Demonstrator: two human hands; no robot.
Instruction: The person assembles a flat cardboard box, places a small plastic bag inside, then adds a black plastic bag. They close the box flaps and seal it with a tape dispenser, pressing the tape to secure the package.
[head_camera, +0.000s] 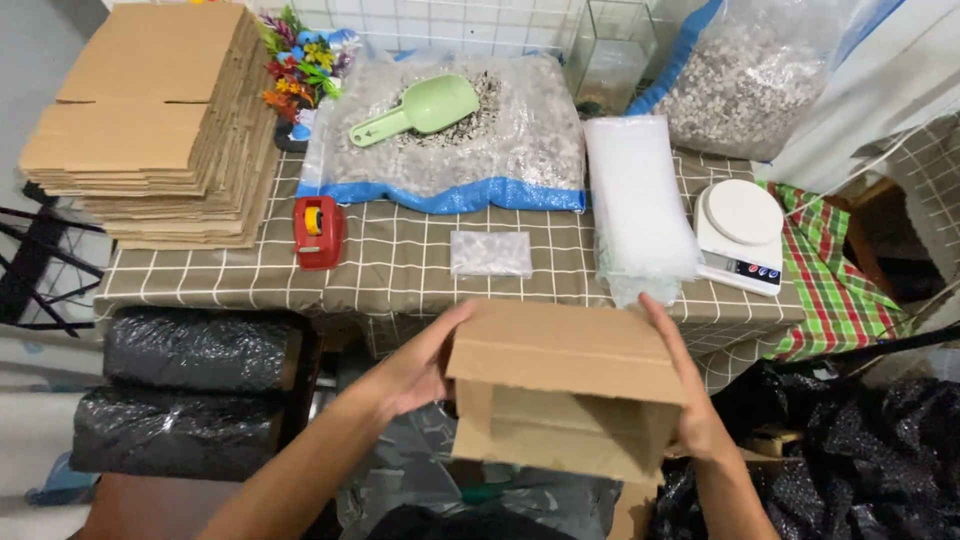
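Note:
I hold a brown cardboard box in front of me, below the table's near edge. My left hand presses flat against its left side. My right hand grips its right side, fingers reaching up along the wall. One flap folds across the top and the box's open side faces me. On the table just beyond lies a small clear bag of gravel.
The checked table carries a stack of flat cardboard, a red tape dispenser, a big open gravel bag with a green scoop, a pile of clear bags and a white scale. Black bags sit underneath.

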